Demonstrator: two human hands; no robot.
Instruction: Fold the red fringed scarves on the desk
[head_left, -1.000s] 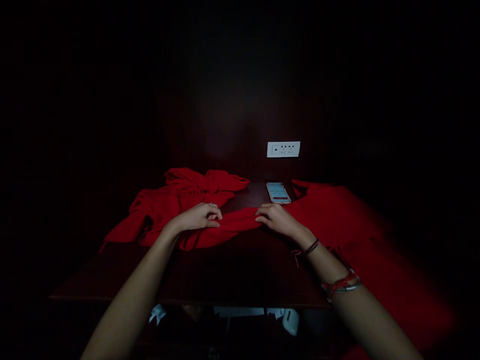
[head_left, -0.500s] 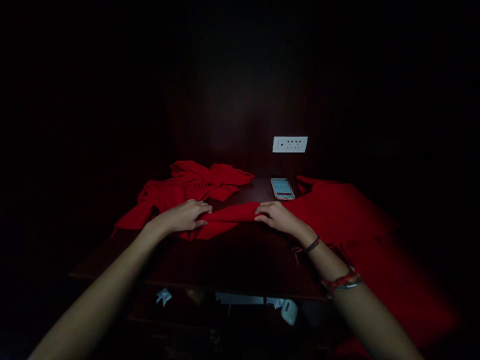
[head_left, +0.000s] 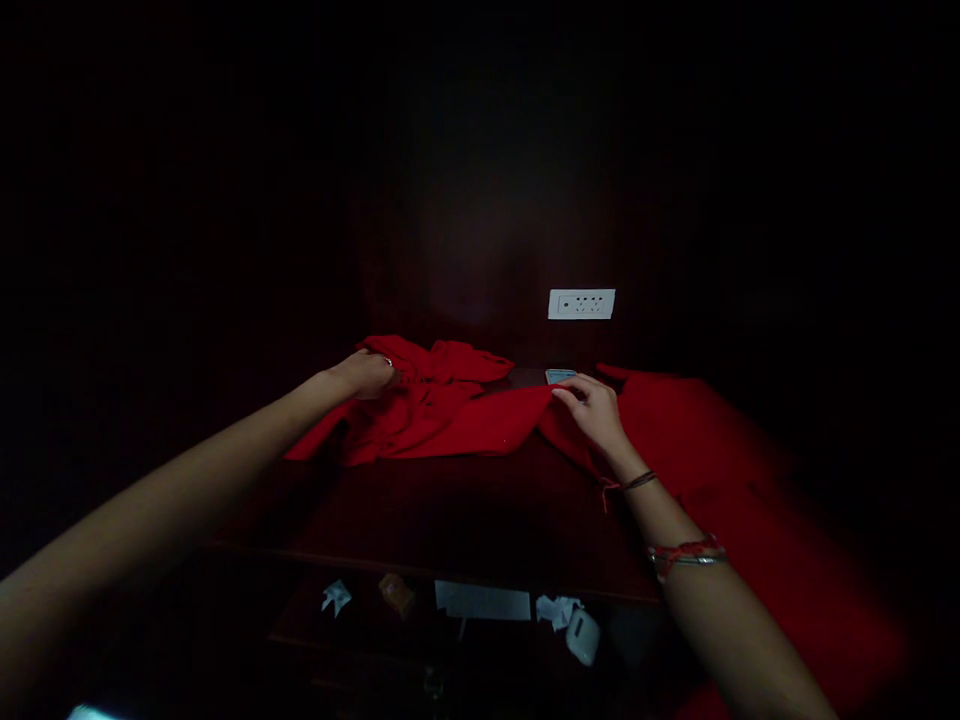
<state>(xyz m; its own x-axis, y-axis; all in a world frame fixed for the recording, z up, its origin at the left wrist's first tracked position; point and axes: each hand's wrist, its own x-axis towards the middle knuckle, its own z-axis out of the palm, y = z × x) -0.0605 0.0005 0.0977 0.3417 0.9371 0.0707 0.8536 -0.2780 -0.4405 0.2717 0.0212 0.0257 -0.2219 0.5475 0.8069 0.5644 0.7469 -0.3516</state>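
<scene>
A red cloth [head_left: 457, 415] lies spread and bunched across a dark wooden table [head_left: 465, 520]. My left hand [head_left: 367, 373] is closed on the cloth's far left bunch. My right hand [head_left: 596, 408] pinches the cloth's edge near the middle right, with bracelets on that wrist. A phone [head_left: 559, 376] lies just behind my right hand, mostly hidden by it. More red cloth [head_left: 720, 470] drapes off the table to the right.
A white wall socket [head_left: 581, 304] sits on the dark back wall. Below the table's front edge lie crumpled papers [head_left: 336, 596], a white sheet [head_left: 481, 602] and a small white object [head_left: 583, 634]. The surroundings are very dark.
Both hands moved away from me toward the back of the table, carrying the cloth's folded edge over; the left hand went further left, and the phone is now mostly covered.
</scene>
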